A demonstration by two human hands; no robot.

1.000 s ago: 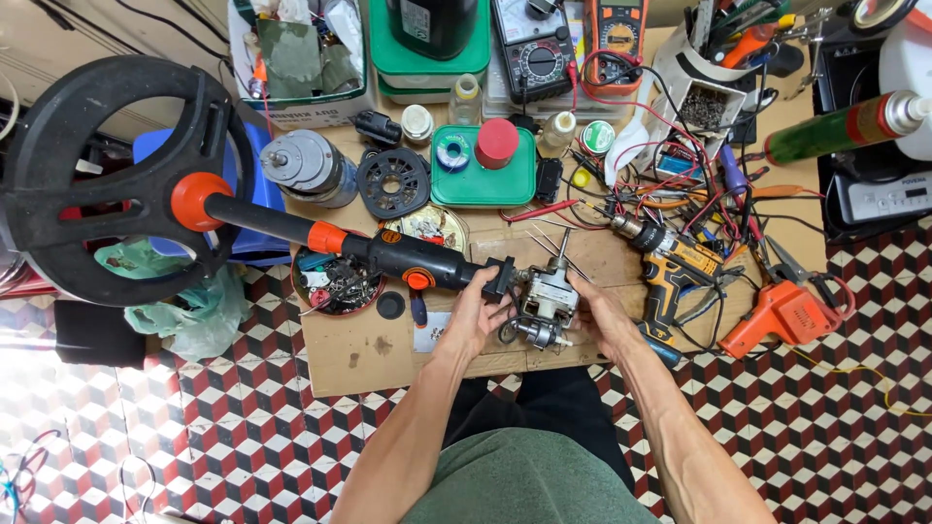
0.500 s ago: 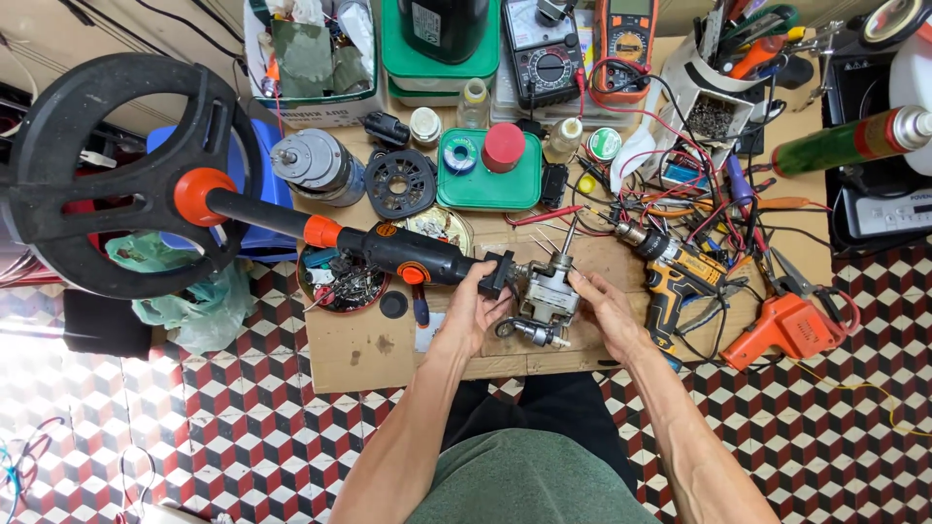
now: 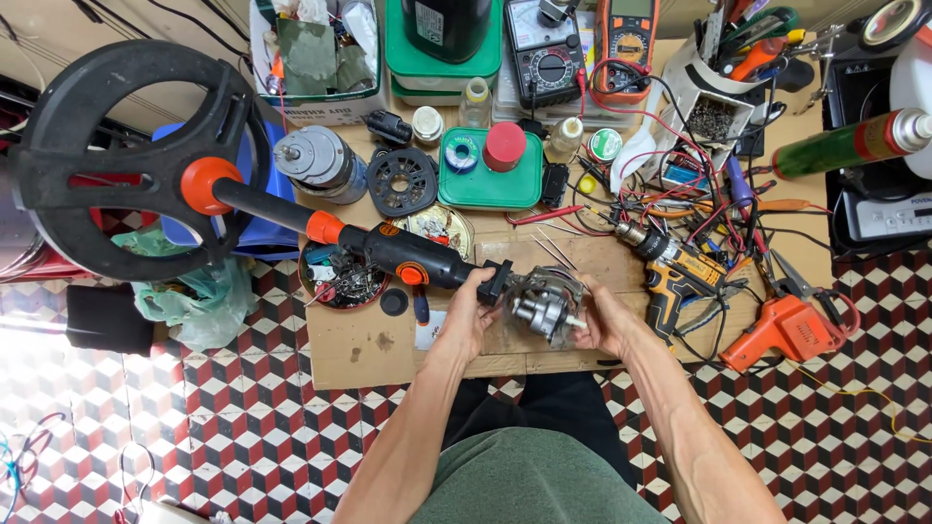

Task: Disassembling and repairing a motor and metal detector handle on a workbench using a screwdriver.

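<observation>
A small grey electric motor with exposed metal parts sits over the wooden board at the table's front. My left hand grips the black end of the string trimmer's shaft where it meets the motor. My right hand holds the motor's right side. The black and orange shaft runs up left to a round black guard with an orange hub.
Around the board lie a cordless drill, an orange soldering gun, pliers, a green box with a red cap, two multimeters, a round bowl of small parts, a green spray can and tangled wires. Checkered floor lies below.
Both hands and the motor stay in almost the same spot; the motor has turned slightly between my hands. The view has shifted a little.
</observation>
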